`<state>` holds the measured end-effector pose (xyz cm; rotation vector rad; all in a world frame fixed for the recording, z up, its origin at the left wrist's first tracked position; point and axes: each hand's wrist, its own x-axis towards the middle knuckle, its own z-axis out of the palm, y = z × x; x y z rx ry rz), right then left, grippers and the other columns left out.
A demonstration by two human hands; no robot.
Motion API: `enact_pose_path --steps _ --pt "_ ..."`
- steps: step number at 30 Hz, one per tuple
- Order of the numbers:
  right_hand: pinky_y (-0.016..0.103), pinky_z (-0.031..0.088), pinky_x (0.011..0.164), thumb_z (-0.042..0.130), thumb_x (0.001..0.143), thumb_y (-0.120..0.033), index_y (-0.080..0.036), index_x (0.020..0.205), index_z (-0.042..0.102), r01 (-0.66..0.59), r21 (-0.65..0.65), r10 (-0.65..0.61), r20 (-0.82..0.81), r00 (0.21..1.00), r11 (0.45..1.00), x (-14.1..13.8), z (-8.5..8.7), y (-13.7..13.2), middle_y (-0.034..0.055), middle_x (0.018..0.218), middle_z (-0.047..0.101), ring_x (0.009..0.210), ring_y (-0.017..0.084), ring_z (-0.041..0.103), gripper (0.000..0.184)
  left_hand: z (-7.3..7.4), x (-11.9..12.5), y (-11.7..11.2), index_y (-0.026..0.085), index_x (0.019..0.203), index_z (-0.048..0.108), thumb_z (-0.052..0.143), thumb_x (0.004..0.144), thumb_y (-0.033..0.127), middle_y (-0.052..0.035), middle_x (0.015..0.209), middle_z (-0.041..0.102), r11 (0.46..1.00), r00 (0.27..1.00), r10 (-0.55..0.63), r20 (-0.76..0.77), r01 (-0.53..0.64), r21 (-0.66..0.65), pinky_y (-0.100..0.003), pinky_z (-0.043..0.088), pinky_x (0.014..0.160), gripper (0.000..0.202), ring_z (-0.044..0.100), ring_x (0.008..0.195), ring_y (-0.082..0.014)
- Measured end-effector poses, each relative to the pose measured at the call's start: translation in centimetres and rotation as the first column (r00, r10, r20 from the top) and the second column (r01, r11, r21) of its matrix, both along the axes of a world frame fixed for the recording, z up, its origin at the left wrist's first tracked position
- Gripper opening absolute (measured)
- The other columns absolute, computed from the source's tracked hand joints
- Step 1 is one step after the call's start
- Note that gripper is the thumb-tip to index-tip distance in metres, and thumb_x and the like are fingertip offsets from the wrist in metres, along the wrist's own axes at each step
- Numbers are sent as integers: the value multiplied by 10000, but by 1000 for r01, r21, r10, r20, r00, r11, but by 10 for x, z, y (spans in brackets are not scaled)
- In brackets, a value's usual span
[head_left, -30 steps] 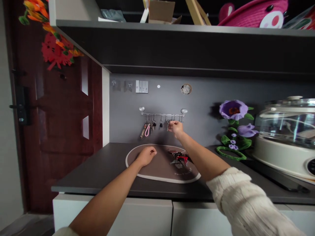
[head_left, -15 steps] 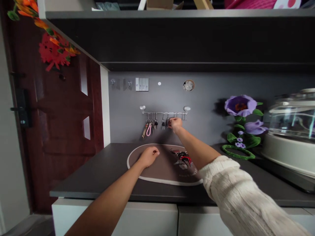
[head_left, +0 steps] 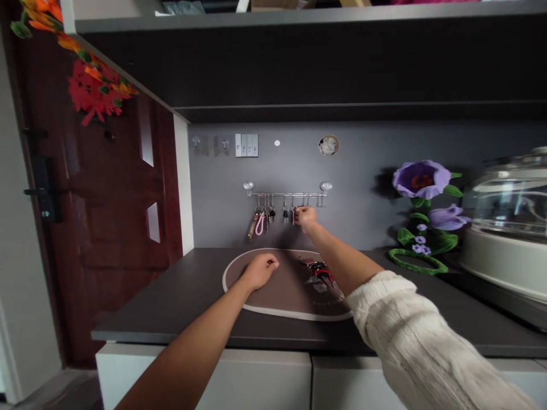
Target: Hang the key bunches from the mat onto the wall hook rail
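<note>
My right hand (head_left: 306, 216) is raised to the hook rail (head_left: 282, 195) on the grey wall. Its fingers are pinched at a small bunch of keys (head_left: 294, 215) under one of the middle hooks; whether the ring sits on the hook is too small to tell. Left of it on the rail hang a dark key (head_left: 286, 215), a pink strap (head_left: 260, 224) and a brown key tag (head_left: 252, 226) among other keys. Over the brown mat (head_left: 282, 296) my left hand (head_left: 260, 271) is closed, its fingertips curled together around something I cannot make out. A pile of keys (head_left: 319, 270) with red parts lies on the mat.
A shelf (head_left: 299, 68) overhangs the counter (head_left: 171, 307). To the right stand purple fabric flowers (head_left: 422, 181) and a white appliance with a clear top (head_left: 508, 245). A dark red door (head_left: 102, 273) is at the left.
The view has shifted slightly. My right hand stays at the same hook, and the keys at its fingertips show a little more clearly. My left hand keeps its closed pose over the mat.
</note>
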<state>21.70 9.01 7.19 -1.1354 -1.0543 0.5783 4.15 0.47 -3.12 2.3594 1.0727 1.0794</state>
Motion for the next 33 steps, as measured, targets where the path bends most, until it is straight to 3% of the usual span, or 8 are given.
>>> enact_pose_path --steps 12,18,24,28,33 --pt "166 438 482 428 720 -27 -146 602 464 -53 -38 51 -51 997 998 -2 2 -26 -41 499 474 422 38 453 171 -3 -2 4 137 758 597 434 756 203 -44 773 618 998 997 2 -79 2 60 -244 397 702 176 539 739 -139" --pt "208 460 514 441 716 -32 -144 675 487 -62 -60 58 -64 996 996 6 6 -46 -32 542 514 456 59 504 127 -1 -3 0 143 749 591 405 781 200 -53 808 609 992 988 10 -155 10 123 -255 387 757 197 525 797 -148" --pt "184 445 513 451 750 -50 -141 731 503 -147 -67 145 -37 989 987 13 8 -79 -12 623 567 487 49 534 107 -2 -4 -4 147 811 608 401 792 222 -73 872 609 989 980 28 -195 1 145 -272 390 791 221 531 835 -163" --pt "163 418 483 489 756 -82 -139 761 512 -201 -33 201 8 980 979 19 -2 -101 -2 626 589 487 51 533 62 2 -1 -6 164 828 620 428 777 219 -64 894 625 993 976 50 -210 -27 112 -270 390 802 207 541 853 -165" --pt "163 390 452 528 732 -92 -142 802 528 -214 -55 219 89 972 975 27 -32 -124 -6 619 596 469 56 518 86 11 18 -12 144 812 627 478 744 196 -53 830 643 996 984 90 -155 -85 35 -255 408 737 171 557 761 -148"
